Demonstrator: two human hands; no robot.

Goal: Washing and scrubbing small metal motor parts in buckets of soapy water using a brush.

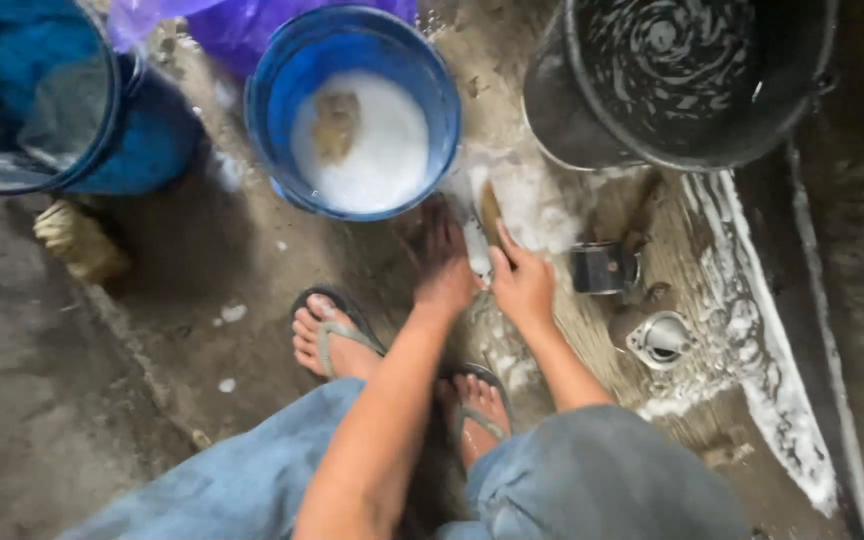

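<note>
With both hands, left hand [444, 268] and right hand [524, 285], fingers pinching a soapy, pale flat object [480, 235] near the round blue plastic bucket of foam [354, 110], we risk it slipping onto the wet concrete floor [202, 290].

head view, steeply down, close

A blue bucket [354, 110] holding white foam and a brownish lump stands at twelve o'clock. At ten o'clock a second blue tub [42, 95] sits beside purple plastic sheeting [252, 25]. A black bucket [677, 80] streaked with suds stands at two o'clock. Below it at three o'clock lie a small dark metal part [604, 267] and a round silvery fitting [660, 338] on wet, foamy concrete floor [72, 400]. A yellowish sponge [77, 238] lies at nine o'clock.
</note>
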